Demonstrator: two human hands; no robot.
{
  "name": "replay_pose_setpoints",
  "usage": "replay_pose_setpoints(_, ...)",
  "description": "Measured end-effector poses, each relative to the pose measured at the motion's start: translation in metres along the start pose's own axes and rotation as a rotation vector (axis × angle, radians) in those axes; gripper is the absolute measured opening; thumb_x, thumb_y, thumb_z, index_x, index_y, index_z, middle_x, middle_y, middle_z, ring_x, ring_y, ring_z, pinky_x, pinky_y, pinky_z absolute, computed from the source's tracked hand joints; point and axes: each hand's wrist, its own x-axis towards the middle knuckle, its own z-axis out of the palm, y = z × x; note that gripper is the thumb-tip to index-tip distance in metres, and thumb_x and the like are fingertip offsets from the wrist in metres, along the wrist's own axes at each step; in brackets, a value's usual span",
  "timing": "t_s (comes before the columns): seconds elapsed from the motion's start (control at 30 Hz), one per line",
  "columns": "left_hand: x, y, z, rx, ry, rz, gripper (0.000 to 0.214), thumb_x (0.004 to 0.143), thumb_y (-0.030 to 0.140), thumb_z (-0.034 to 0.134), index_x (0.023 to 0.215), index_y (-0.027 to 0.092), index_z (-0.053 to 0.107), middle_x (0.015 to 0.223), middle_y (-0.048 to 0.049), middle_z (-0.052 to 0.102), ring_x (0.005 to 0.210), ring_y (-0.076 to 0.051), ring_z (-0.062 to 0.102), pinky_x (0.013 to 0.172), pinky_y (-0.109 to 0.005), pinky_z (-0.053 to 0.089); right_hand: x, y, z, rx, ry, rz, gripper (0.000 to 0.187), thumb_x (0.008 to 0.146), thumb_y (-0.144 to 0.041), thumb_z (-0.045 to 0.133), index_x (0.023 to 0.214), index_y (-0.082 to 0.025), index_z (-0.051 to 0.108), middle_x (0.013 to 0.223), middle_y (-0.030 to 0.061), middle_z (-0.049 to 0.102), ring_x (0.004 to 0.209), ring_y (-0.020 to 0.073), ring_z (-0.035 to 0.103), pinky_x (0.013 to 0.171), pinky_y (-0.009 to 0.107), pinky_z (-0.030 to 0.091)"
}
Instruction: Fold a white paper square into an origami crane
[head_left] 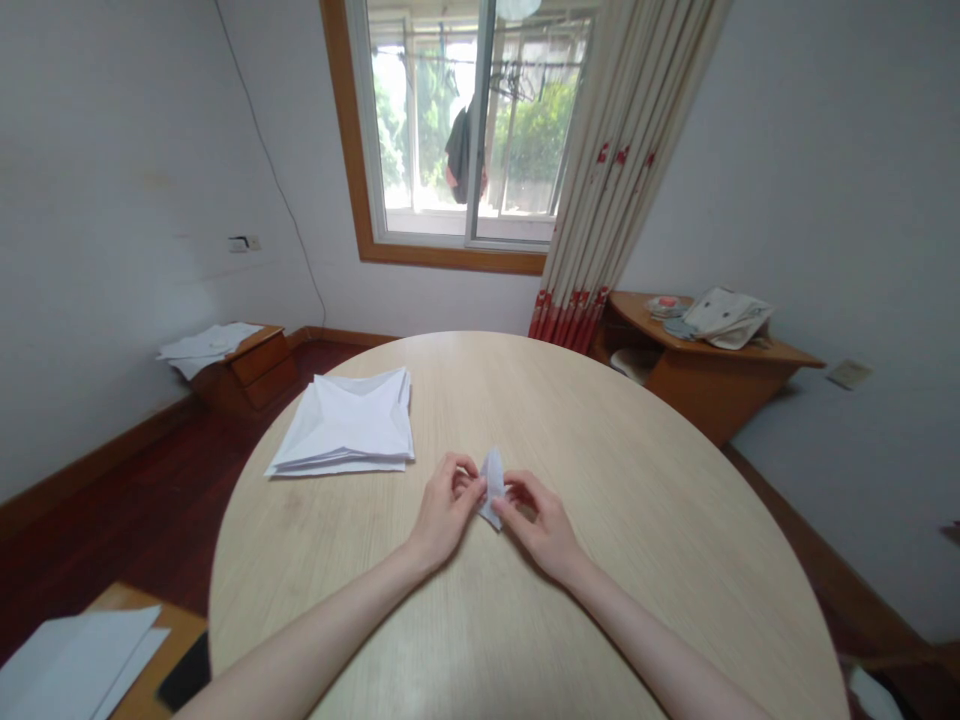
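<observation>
A small folded white paper piece (493,484) stands pinched between both my hands above the middle of the round wooden table (600,470). My left hand (445,512) grips its left side with curled fingers. My right hand (541,524) pinches its lower right side between thumb and fingers. A stack of creased white paper sheets (345,425) lies on the table to the left, a short way beyond my left hand.
A low wooden cabinet (247,370) with papers on top stands by the left wall. A corner desk (712,370) holding a bag and small items sits at right beside the curtain (615,180). White sheets (75,665) lie on a stool at bottom left.
</observation>
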Motion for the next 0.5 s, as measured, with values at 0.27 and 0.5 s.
replay_pose_setpoints(0.27, -0.0004, 0.0065, -0.0005, 0.118, -0.091, 0.093, 0.024, 0.09, 0.038, 0.05, 0.086, 0.016, 0.058, 0.086, -0.0043, 0.058, 0.082, -0.018, 0.055, 0.074, -0.028, 0.043, 0.0, -0.0003, -0.0011, 0.083, -0.11, -0.017, 0.024, 0.085, -0.041, 0.061, 0.097, -0.021, 0.053, 0.085, 0.0013, 0.056, 0.07, 0.0137, 0.055, 0.065, 0.027, 0.047)
replay_pose_setpoints(0.5, -0.0013, 0.0075, -0.0008, 0.148, -0.115, 0.11, 0.027, 0.093, 0.038, 0.046, 0.087, 0.016, 0.061, 0.086, -0.0051, 0.059, 0.083, -0.019, 0.056, 0.076, -0.029, 0.042, 0.0002, 0.0001, -0.0029, 0.11, -0.107, -0.037, 0.03, 0.096, -0.047, 0.039, 0.092, -0.021, 0.053, 0.077, 0.0, 0.054, 0.068, 0.0144, 0.053, 0.065, 0.028, 0.045)
